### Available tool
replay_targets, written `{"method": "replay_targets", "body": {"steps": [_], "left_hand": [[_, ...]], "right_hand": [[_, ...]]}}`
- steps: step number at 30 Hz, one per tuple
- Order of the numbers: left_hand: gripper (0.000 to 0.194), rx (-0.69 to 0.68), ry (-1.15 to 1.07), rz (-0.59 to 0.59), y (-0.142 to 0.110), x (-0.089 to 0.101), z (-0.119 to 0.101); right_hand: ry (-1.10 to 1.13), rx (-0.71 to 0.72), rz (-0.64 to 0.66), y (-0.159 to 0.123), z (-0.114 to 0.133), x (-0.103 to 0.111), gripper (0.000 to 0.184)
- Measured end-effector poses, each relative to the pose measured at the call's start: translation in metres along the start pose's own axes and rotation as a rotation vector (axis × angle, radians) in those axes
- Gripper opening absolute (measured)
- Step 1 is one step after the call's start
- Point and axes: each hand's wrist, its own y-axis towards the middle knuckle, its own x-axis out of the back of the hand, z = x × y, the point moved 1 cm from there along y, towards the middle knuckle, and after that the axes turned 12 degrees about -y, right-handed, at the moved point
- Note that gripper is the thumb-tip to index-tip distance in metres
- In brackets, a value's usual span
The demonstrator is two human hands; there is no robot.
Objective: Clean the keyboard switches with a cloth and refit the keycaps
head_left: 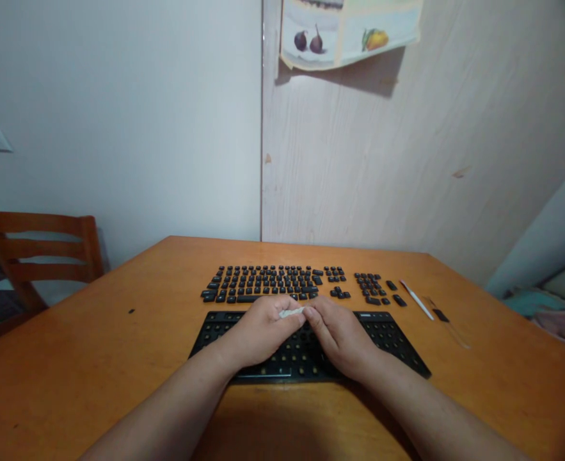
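Note:
My left hand (265, 330) and my right hand (342, 336) meet above a black keyboard base (392, 336) whose keycaps are off. Both are closed, thumbs toward each other, around a crumpled white tissue (290, 312); only a strip of it shows between the fingers. The hands hide the middle of the base, where rows of bare key sockets run. Just behind it, loose black keycaps (263, 280) lie on the table in keyboard order. A smaller block of keycaps (368, 285) lies to the right.
Right of the keycaps lie a white pen-like stick (417, 299) and a thin tool with a black middle (440, 315). A tiny black piece (131, 311) sits on the wooden table (95, 358) at left. A wooden chair (47, 246) stands beyond the left edge; a wall closes off the back.

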Motion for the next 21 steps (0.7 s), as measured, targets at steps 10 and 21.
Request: {"method": "replay_targets", "body": {"steps": [10, 21], "left_hand": [[0.016, -0.201, 0.201, -0.076, -0.006, -0.004, -0.005], [0.023, 0.062, -0.135, -0.126, -0.003, 0.002, -0.006]], "right_hand": [[0.563, -0.284, 0.126, 0.005, -0.002, -0.010, 0.044], [0.232, -0.129, -0.074, 0.002, 0.002, 0.004, 0.031]]}}
